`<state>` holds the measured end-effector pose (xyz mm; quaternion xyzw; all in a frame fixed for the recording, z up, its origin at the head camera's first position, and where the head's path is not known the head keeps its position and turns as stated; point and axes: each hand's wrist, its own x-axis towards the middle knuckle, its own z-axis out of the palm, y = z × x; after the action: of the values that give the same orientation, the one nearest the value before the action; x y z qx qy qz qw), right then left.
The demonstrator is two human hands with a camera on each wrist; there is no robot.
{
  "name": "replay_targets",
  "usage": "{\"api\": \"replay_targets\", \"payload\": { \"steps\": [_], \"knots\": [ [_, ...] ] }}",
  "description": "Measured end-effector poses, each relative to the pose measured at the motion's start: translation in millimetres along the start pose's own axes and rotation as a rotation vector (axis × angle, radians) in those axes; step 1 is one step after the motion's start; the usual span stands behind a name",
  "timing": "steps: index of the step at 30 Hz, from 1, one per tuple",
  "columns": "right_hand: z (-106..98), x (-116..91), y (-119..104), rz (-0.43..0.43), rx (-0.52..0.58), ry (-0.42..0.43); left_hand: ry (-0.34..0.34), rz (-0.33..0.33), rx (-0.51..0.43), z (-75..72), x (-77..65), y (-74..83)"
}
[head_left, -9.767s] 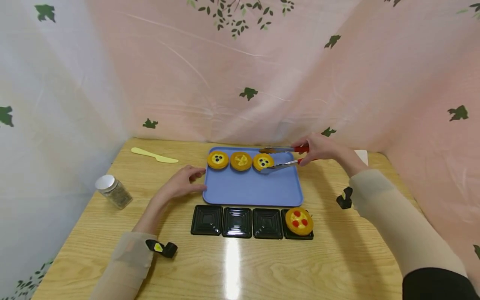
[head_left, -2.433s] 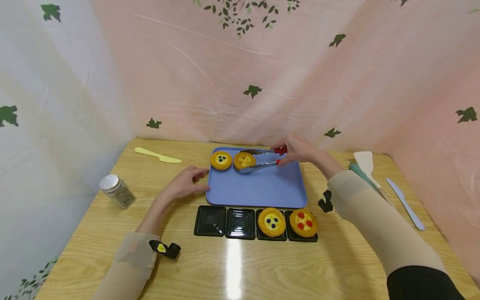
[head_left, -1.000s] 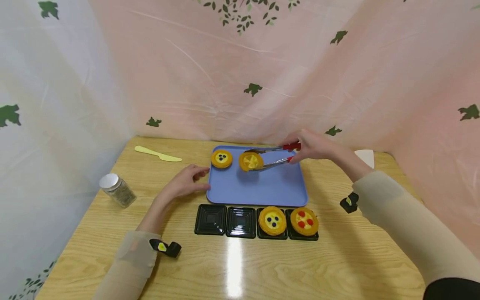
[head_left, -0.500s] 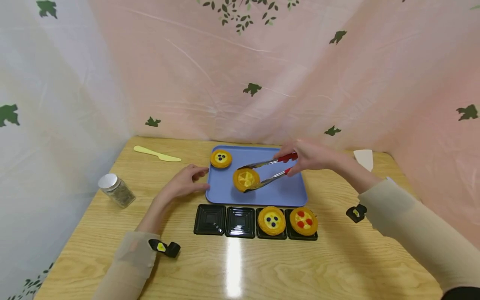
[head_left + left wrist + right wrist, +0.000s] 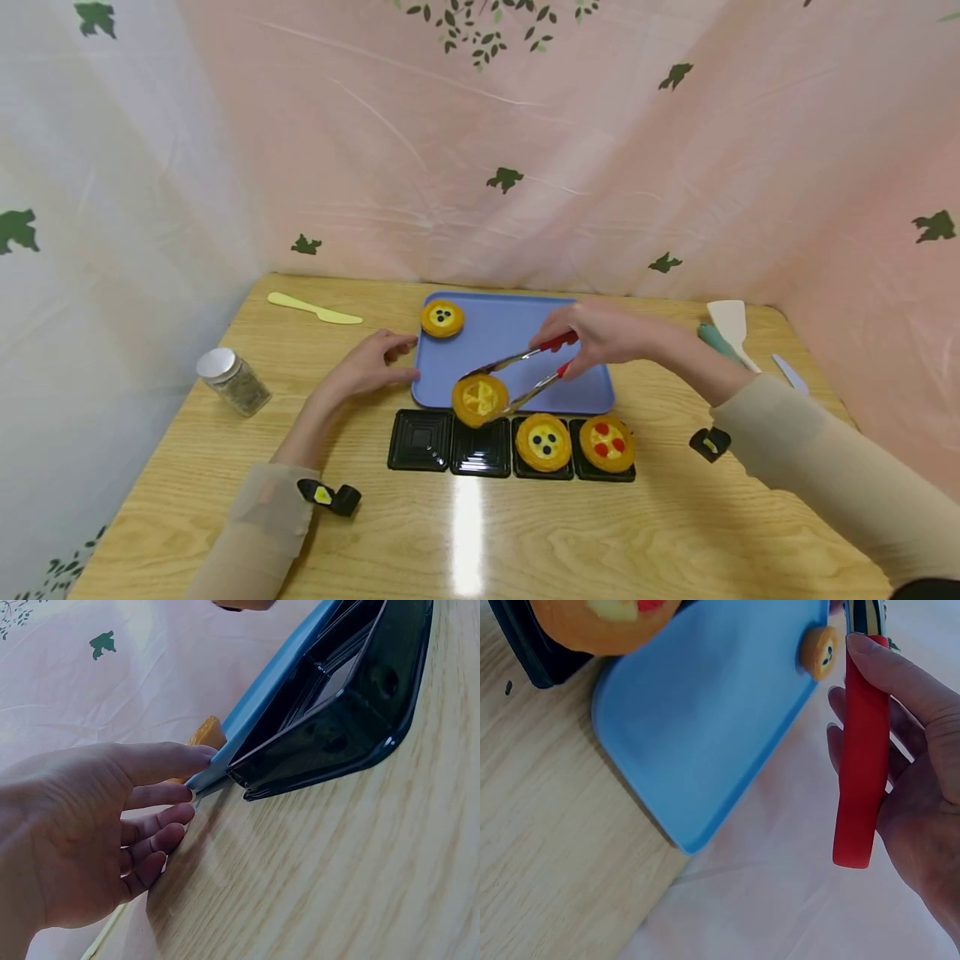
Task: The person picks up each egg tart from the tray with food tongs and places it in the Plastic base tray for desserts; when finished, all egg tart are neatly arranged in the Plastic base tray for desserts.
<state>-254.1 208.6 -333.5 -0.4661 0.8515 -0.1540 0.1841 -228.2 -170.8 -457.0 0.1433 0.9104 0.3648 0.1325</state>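
In the head view my right hand (image 5: 603,333) grips red-handled metal tongs (image 5: 536,389). Their tips clasp a round tart (image 5: 480,398) with pale yellow pieces on top. It hangs over the front edge of the blue tray (image 5: 502,321) and overlaps the back of a black square container (image 5: 482,458). The right wrist view shows the red tongs handle (image 5: 864,757) across my fingers. My left hand (image 5: 367,364) touches the tray's left edge, thumb at the rim in the left wrist view. A blueberry-dotted tart (image 5: 442,318) sits in the tray's back left corner.
Left of the held tart's container is a bare black container (image 5: 420,442). To the right, containers hold a blueberry tart (image 5: 543,443) and a red-topped tart (image 5: 607,443). A yellow knife (image 5: 315,308) and jar (image 5: 234,382) lie left; a white spatula (image 5: 729,321) and blue knife (image 5: 790,372) right.
The right hand's tongs took the yellow-topped tart, lifted it and brought it forward to the tray's front edge. Earlier, a blueberry tart went from tray to container. The left hand stayed put.
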Motion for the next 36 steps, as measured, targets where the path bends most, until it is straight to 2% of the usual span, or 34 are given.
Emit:
{"api": "replay_targets", "payload": {
  "steps": [10,36],
  "knots": [
    [16,2,-8,-0.040,-0.017,-0.044,0.001,0.003,0.009,0.0,-0.1,0.4],
    [30,-1,-7,-0.036,0.004,-0.079,0.003,0.002,0.021,0.1,1.3,-1.7]
  ]
}}
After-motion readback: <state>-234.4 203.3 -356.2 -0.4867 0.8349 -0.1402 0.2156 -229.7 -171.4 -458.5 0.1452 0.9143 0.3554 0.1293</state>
